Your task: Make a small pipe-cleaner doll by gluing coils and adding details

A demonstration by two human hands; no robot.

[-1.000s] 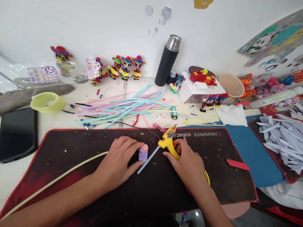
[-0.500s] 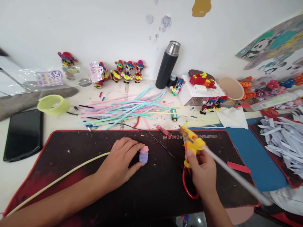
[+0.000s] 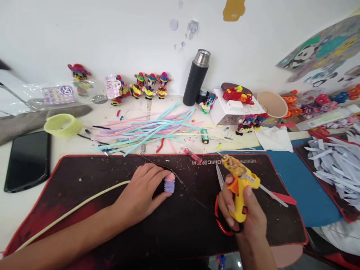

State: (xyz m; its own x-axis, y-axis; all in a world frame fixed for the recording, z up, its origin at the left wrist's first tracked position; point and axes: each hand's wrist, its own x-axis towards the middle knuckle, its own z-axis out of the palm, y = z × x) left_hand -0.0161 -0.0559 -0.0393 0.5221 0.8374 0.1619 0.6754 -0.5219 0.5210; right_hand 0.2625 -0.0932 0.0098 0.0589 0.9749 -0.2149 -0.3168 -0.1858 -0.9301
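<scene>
Between the thumb and fingertips of my left hand (image 3: 146, 187) is a small fuzzy roll (image 3: 169, 183), pink at the top and purple below, resting on the dark mat (image 3: 180, 225). A pale yellow stem (image 3: 84, 202) runs from beside that hand to the lower left. My right hand (image 3: 244, 210) is wrapped round the handle of a yellow glue gun (image 3: 239, 183), its nozzle toward the upper left and a clear glue stick out of its back. Red-handled scissors (image 3: 219, 219) lie on the mat, partly hidden by my right hand.
Pastel pipe cleaners (image 3: 152, 129) are piled behind the mat. A black phone (image 3: 27, 161) lies left. Figurines (image 3: 150, 85), a black flask (image 3: 196, 77) and a beige bowl (image 3: 271, 105) stand near the wall. Paper strips (image 3: 332, 161) are heaped right.
My right hand has turned the glue gun and moved it slightly right, so its handle and side now show. The scissors' blades are more visible. My left hand still holds the roll.
</scene>
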